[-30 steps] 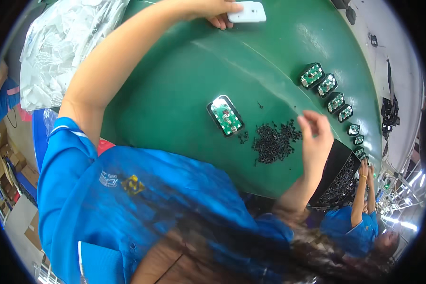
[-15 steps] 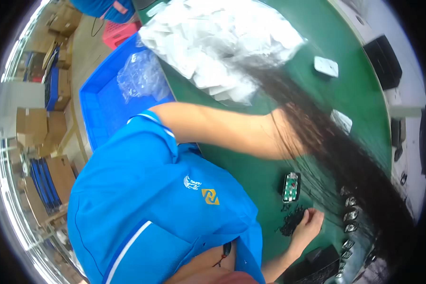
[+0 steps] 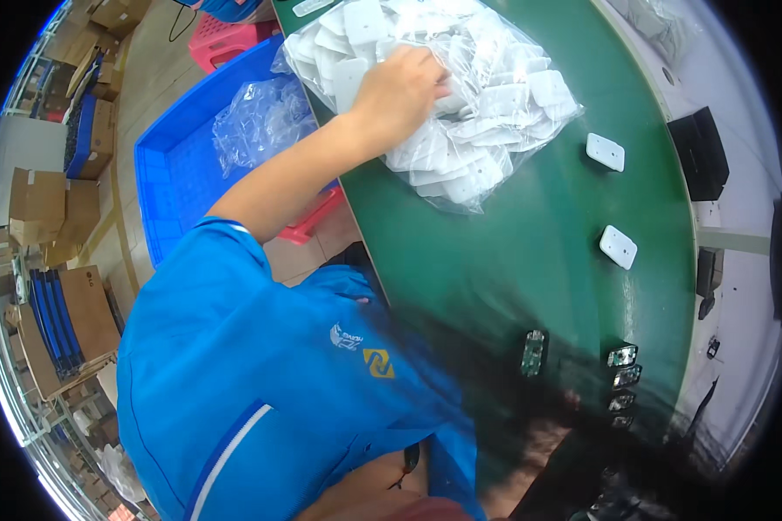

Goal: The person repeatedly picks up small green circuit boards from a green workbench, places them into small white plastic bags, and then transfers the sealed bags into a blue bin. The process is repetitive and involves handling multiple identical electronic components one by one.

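Hair [image 3: 669, 443] hangs dark across the lower right of your view, standing in the way of your right hand [image 3: 543, 438]; you cannot tell whether its fingers are apart or together. Below and right of the clear bag [image 3: 558, 113], one board unit [image 3: 533, 354] lies face up on the green table [image 3: 460, 278], with no white plate over it. Your left hand [image 3: 395, 95] is at the left part of the bag, fingers bent together among the white plates [image 3: 543, 89]; you cannot tell whether they are clamped on one. Just right of the bag, two loose plates [image 3: 606, 152] lie out, apart from each other; the bulk is left inside it. Farther below and right of the bag runs a row of units [image 3: 623, 356], at least four, their boards bare too; the hair blurs the full count. Left of the bag sits a blue bin [image 3: 152, 208] holding crumpled plastic [image 3: 261, 122]. Well right of the bag, beyond the table's edge, stands a black box [image 3: 699, 152]; farthest left are cardboard boxes [image 3: 39, 204].
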Demonstrator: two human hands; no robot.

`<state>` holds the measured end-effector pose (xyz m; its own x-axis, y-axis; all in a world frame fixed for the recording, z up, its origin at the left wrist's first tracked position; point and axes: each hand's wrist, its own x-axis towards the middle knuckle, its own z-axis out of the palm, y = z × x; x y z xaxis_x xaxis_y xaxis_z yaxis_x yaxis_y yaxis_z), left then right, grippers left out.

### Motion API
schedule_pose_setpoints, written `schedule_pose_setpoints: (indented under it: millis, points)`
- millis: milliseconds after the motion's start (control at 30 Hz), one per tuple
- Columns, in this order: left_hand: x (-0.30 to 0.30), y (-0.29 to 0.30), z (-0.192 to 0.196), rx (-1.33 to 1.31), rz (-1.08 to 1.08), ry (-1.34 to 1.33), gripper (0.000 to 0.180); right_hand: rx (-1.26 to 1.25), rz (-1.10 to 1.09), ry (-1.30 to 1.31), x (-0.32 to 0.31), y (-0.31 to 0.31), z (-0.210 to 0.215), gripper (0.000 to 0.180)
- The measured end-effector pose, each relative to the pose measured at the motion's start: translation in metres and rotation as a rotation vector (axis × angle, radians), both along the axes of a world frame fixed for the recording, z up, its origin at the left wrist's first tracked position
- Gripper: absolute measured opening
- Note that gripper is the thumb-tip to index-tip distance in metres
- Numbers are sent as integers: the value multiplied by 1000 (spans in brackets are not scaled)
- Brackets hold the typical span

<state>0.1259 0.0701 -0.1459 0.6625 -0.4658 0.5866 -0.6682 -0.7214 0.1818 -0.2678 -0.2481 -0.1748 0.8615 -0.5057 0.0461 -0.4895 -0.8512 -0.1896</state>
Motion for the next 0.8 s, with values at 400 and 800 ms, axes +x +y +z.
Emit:
schedule_pose_setpoints:
  millis: [400, 800]
  points:
    - [-130, -56, 12, -510, -744, 966, 26, 974, -339, -830, 62, 47, 55, 10]
    - [-162, -134, 10, -447, -1040, 827, 11, 833, -57, -794, 99, 80, 57, 11]
